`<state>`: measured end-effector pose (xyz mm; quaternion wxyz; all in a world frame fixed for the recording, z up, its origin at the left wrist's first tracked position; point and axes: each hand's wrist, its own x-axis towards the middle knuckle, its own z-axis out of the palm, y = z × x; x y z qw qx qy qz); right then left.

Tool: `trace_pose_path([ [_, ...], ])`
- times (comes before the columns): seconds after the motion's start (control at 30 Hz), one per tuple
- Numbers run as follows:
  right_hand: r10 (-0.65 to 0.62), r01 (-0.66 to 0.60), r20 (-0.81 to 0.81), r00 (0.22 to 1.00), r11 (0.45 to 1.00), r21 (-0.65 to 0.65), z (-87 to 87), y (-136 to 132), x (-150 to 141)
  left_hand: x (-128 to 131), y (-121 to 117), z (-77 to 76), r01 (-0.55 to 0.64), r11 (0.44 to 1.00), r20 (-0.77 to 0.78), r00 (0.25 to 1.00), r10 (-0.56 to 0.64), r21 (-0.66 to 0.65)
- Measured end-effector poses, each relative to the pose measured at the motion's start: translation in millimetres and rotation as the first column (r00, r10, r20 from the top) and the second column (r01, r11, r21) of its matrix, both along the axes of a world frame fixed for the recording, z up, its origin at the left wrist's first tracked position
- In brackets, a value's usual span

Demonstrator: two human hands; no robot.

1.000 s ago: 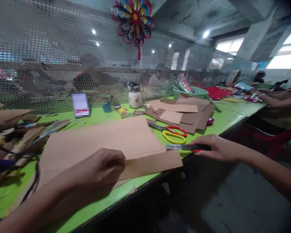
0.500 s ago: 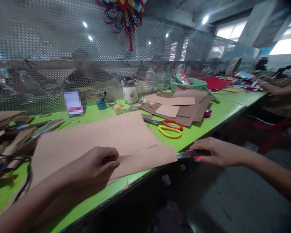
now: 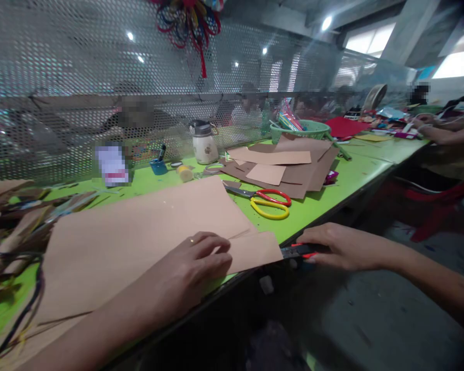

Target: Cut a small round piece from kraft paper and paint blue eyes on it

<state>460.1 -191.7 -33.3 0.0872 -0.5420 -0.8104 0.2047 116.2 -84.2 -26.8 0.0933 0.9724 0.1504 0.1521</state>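
A large tan paper sheet (image 3: pixel 135 226) lies across the green table. Along its front edge is a narrower tan paper strip (image 3: pixel 257 250), partly separated from it. My left hand (image 3: pixel 195 265) rests on this strip, fingers stretched forward and slightly bent, a ring on one finger. My right hand (image 3: pixel 340 245), beyond the table's front edge, is closed around a black and red utility knife (image 3: pixel 299 251). The knife's metal front end meets the strip's right end; its tip is hidden. Scissors (image 3: pixel 251 195) with one red and one yellow handle lie behind the strip.
Brown paper pieces (image 3: pixel 320 154) are stacked behind the scissors. Farther back stand a white bottle (image 3: pixel 205 148), a blue pen holder (image 3: pixel 158 166) and a green basket (image 3: pixel 313 129). Scraps (image 3: pixel 27 221) crowd the left side. Another person's arm (image 3: pixel 444 135) shows at far right.
My left hand has slid right along the strip, and its fingers have stretched out from a loose curl. My right hand still holds the knife at the strip's end.
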Motion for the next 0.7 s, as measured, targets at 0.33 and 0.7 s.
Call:
trace_pose_path([
  [0.33, 0.008, -0.008, 0.066, 0.998, 1.000, -0.002, -1.7, -2, -5, 15, -5, -12.0, 0.070, 0.997, -0.254, 0.964, -0.078, -0.042],
  [0.7, 0.010, -0.017, 0.070, 0.998, 0.995, 0.102, -6.4, -3, -9, 15, -10, -13.3, 0.036, 0.995, -0.339, 0.939, -0.064, -0.089],
])
